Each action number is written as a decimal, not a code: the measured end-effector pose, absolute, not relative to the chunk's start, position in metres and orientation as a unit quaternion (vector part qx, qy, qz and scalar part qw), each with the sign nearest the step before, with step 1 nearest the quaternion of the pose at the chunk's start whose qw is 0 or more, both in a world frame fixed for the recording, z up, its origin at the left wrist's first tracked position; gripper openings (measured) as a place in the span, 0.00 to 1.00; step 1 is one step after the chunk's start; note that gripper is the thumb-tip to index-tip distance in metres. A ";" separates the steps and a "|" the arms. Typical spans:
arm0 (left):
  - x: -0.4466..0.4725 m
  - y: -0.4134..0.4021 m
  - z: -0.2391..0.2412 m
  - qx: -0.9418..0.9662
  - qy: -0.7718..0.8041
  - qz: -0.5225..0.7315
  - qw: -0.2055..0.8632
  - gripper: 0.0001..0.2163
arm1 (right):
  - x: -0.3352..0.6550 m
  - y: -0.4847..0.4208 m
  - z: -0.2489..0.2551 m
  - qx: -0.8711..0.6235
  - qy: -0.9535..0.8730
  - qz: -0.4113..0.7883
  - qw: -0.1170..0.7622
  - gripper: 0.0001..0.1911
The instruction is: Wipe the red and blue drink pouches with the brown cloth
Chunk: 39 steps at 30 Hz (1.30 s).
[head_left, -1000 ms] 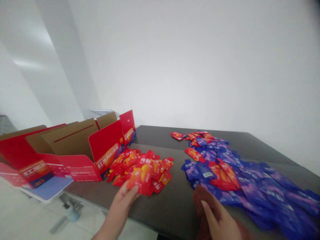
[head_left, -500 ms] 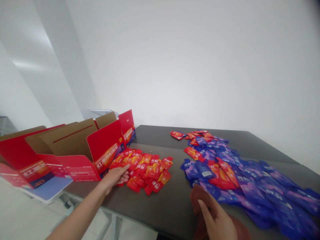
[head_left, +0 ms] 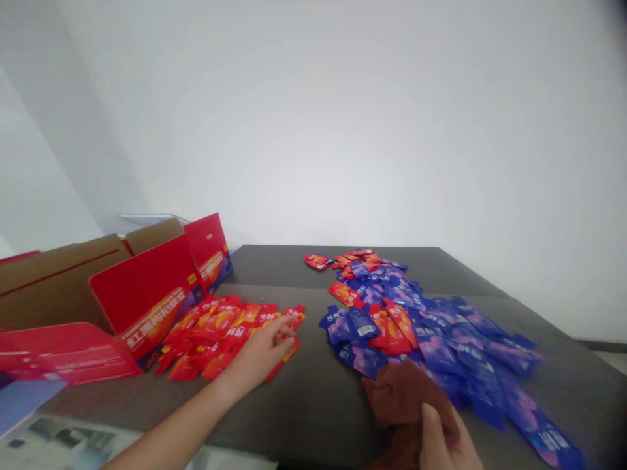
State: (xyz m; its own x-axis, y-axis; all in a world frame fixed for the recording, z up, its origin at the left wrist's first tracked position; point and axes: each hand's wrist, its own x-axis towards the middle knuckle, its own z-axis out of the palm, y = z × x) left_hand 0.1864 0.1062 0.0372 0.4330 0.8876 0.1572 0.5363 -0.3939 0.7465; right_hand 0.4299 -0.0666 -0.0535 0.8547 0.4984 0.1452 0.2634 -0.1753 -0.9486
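My left hand (head_left: 264, 349) lies over the right end of a pile of red pouches (head_left: 220, 323), index finger stretched out and the others loosely bent. Nothing shows in its grip, and it covers some of the pouches. My right hand (head_left: 443, 440), low in the view, pinches a folded brown cloth (head_left: 409, 395) between thumb and fingers. That cloth hangs in front of the near edge of a spread of blue-purple pouches (head_left: 435, 346). A few red pouches (head_left: 392, 326) lie among the blue ones.
Open red cardboard boxes (head_left: 151, 287) stand along the left, flaps up. More red pouches (head_left: 360, 258) lie mixed with blue ones farther back, beside a small separate red stack (head_left: 317, 261). The dark table (head_left: 313, 398) ends near a white wall (head_left: 343, 130).
My left hand has moved from the left side of the red pile to its right end. My right hand still holds the brown cloth. The view has turned rightward.
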 end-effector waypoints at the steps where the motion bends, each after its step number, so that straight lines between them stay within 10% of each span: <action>1: 0.207 0.113 0.034 0.809 0.436 0.267 0.291 0.22 | 0.437 -0.070 -0.053 -0.767 -0.237 0.092 0.589 0.28; 17: 0.362 0.157 -0.020 0.925 0.343 0.134 0.096 0.17 | 0.448 -0.066 -0.070 -0.721 -0.235 0.101 0.644 0.34; 25: 0.383 0.122 -0.016 0.951 0.282 0.104 0.077 0.36 | 0.449 -0.065 -0.074 -0.721 -0.235 0.099 0.644 0.33; 31: 0.393 0.125 -0.011 0.945 0.312 0.063 0.076 0.15 | 0.453 -0.067 -0.073 -0.724 -0.240 0.115 0.636 0.34; 39: 0.388 0.125 -0.016 0.887 0.419 0.131 0.141 0.11 | 0.465 -0.068 -0.080 -0.733 -0.256 0.134 0.616 0.32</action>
